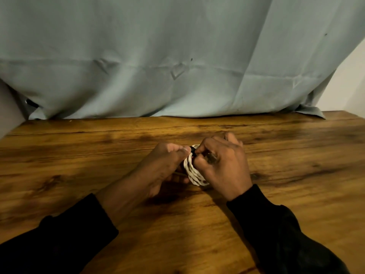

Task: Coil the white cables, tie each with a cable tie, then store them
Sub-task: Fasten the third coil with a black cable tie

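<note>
so both hands are bunched up around the cable (194, 174), which sits coiled between them just above the table (296, 155), about the middle of it. the left hand (158, 167) curls round the near side of the coil, thumb and finger pinching the top where a small black tie (193, 151) wraps the loops, i'd guess to keep the coil from springing open. the right hand (223, 165) has its fingers curled tight on the far side, pinching at the tie too, looks like it's cinching it, though the exact fingertip contact is hidden. so probably mid-tying, storing not yet done, and i can't see any box or other cables. the table is dark glossy wood grain. behind it hangs a creased grey-blue cloth (177, 56), with a bit of pale wall (351, 86) at the right. black sleeves (286, 234) on both arms.
</note>
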